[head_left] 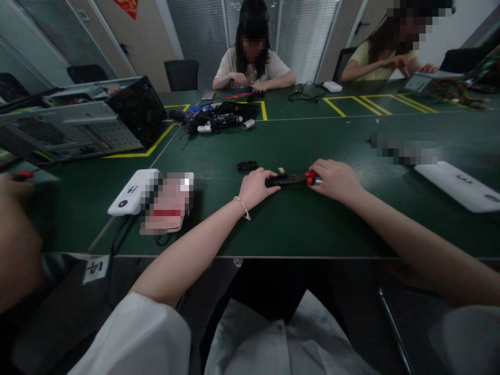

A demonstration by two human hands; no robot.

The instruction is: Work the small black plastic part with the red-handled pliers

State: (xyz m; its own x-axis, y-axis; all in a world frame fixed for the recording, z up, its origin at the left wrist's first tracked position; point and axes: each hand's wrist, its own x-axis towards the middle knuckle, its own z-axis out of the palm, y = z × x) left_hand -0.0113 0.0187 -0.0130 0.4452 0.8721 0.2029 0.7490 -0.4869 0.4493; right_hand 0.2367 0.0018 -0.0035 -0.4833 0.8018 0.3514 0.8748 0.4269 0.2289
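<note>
My left hand [258,186] is closed around a small black part [275,180], holding it just above or on the green table; the fingers hide much of it. From the right, my right hand [335,178] grips a red-handled tool [311,178]. Its dark, narrow front points left and meets the black part; I cannot make out its exact kind. Just beyond my left hand lies another small black piece [247,165].
Across the green table [297,229] lie a white power bank [135,192], a pinkish phone [167,203] and another white power bank [459,185]. A computer case [78,122] stands back left, near piled black cables and parts [214,117]. Two people sit opposite; another person's arm [17,229] is at left.
</note>
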